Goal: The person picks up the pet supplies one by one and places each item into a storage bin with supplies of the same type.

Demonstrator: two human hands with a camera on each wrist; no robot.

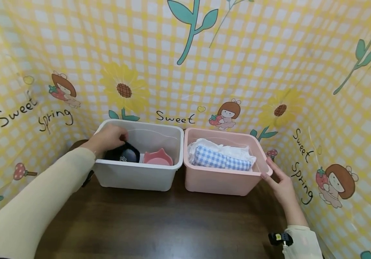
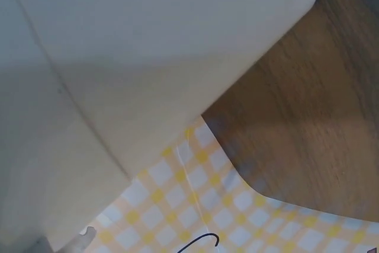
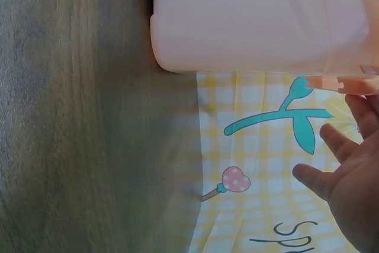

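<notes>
My left hand [image 1: 110, 137] reaches over the left side of the white bin [image 1: 136, 176] and pinches a black item with a white paw print [image 1: 130, 153] at its upper edge. To the right inside that bin lies a pink dish with pointed, ear-like corners [image 1: 158, 158]. My right hand [image 1: 282, 185] touches the right front corner of the pink bin [image 1: 221, 181], its thumb and fingers around the rim, the fingers spread and mostly straight. In the pink bin lie a blue-and-white checked cloth [image 1: 221, 158] and crumpled white cloth [image 1: 212, 144]. The left wrist view misses my left hand.
Both bins stand side by side on a dark wooden table [image 1: 159, 223]. A yellow checked sheet [image 1: 179, 86] with printed flowers and words hangs close behind and along both sides. A dark rounded thing [image 1: 78, 144] shows partly behind the white bin's left end.
</notes>
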